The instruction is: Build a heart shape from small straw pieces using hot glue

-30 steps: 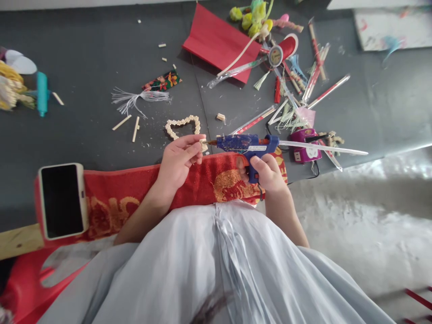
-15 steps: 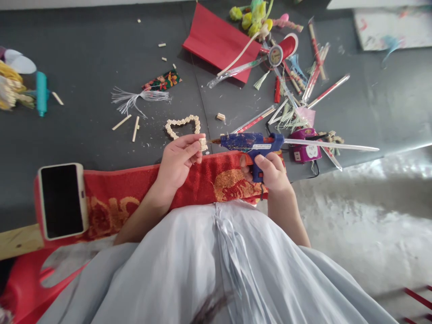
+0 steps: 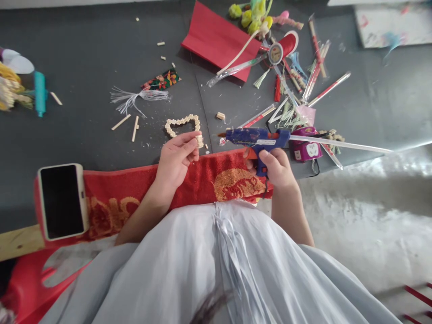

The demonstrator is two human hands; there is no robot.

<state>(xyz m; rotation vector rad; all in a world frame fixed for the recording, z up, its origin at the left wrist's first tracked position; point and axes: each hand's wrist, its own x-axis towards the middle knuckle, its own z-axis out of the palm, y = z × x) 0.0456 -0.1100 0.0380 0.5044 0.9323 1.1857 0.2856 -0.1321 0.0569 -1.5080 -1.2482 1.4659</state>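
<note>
Between the thumb and fingers of my left hand (image 3: 178, 157) is a small cluster of short pale sticks (image 3: 200, 141). My right hand (image 3: 275, 166) grips a blue hot glue gun (image 3: 258, 138) by its handle, fingers at the orange trigger. The gun's nozzle points left toward the cluster, with a gap between them. A long clear glue stick (image 3: 340, 143) juts from the gun's back end. Just beyond my left hand, a heart-shaped outline of pale stick pieces (image 3: 182, 120) lies on the dark table, partly hidden by my fingers. Another small stick bundle (image 3: 220, 115) lies to its right.
A red towel (image 3: 202, 180) runs along the table's near edge, with a phone (image 3: 62, 201) on its left end. Behind lie red paper (image 3: 219, 40), a red thread spool (image 3: 288, 44), wrapped sticks and tassels. A purple power socket block (image 3: 305, 145) sits at right.
My right hand has drawn the glue gun to the right, so its nozzle has come away from the stick cluster. My left hand has shifted slightly left, still pinching the cluster.
</note>
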